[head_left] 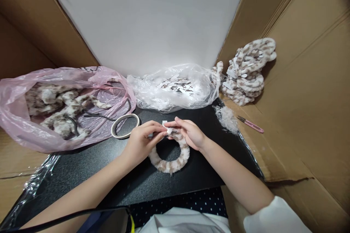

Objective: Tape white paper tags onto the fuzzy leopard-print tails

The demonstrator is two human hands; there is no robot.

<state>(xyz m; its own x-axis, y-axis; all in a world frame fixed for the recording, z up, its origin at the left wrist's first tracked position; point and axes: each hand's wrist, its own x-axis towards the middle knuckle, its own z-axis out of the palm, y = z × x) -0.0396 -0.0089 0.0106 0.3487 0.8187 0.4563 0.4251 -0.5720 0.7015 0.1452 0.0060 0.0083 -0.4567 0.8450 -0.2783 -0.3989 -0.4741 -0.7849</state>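
Both my hands meet at the top of a fluffy white-and-brown ring (169,166), which looks like a plush headband or hair tie, over the black board. My left hand (144,136) pinches its upper left end between thumb and fingertips. My right hand (191,134) grips the ring's upper right side, fingers pointing left toward the same spot. A small white tag (164,122) sticks up just behind the fingertips. Fingers partly hide the place where the ring's ends come together.
A pink bag (16,123) holds furry pieces and dark cords. A tape roll (115,132) leans near it. Behind lies a clear bag (175,103) of white tags. Rightward are finished-looking fluffy rings (247,69), white fluff (226,118) and pink thread snips (251,124). Cardboard walls (308,80) stand around.
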